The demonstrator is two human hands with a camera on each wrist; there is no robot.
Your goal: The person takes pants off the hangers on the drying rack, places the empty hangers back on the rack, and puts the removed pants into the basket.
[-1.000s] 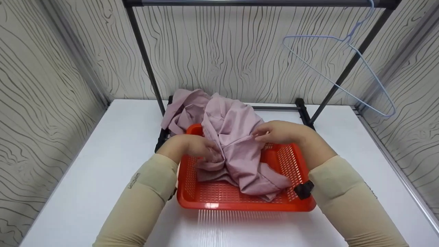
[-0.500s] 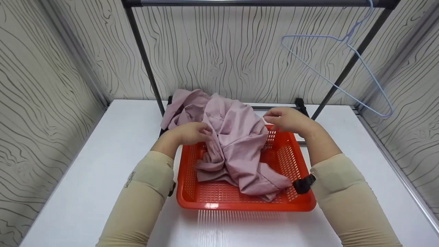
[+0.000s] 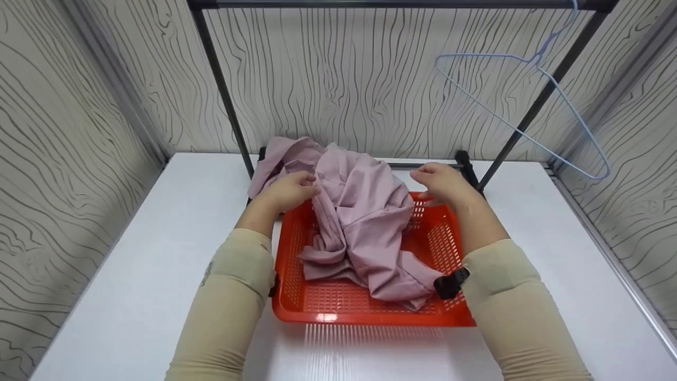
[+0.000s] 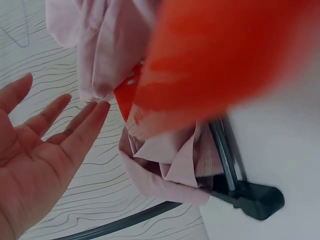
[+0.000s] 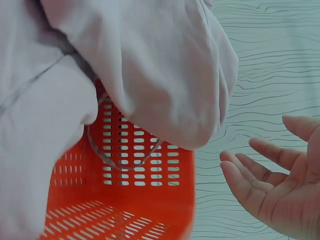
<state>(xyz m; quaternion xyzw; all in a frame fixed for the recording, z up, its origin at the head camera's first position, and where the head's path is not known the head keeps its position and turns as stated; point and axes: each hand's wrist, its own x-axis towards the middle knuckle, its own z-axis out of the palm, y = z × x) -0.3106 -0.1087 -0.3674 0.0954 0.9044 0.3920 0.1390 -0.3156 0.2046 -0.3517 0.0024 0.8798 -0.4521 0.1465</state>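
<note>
A crumpled pink cloth (image 3: 370,222) lies in the red plastic basket (image 3: 381,317) and spills over its back left corner; its exact kind is hidden by the folds. My left hand (image 3: 290,191) hovers at the cloth's left side. In the left wrist view its fingers (image 4: 82,132) are loosely extended, tips close to a hanging fold; I cannot tell whether they touch. Beyond the basket's back right corner is my right hand (image 3: 443,184). The right wrist view has its fingers (image 5: 245,182) relaxed, apart from the cloth and holding nothing.
A black rack (image 3: 222,90) stands behind the basket, its feet on the white table (image 3: 158,254). From its top bar a pale blue hanger (image 3: 492,114) hangs at the right. Wood-patterned walls (image 3: 338,79) enclose the back and sides.
Both hands have drawn away from the middle of the cloth, moving back and outward toward the basket's far corners. The cloth's right edge settled slightly; the basket stays in place.
</note>
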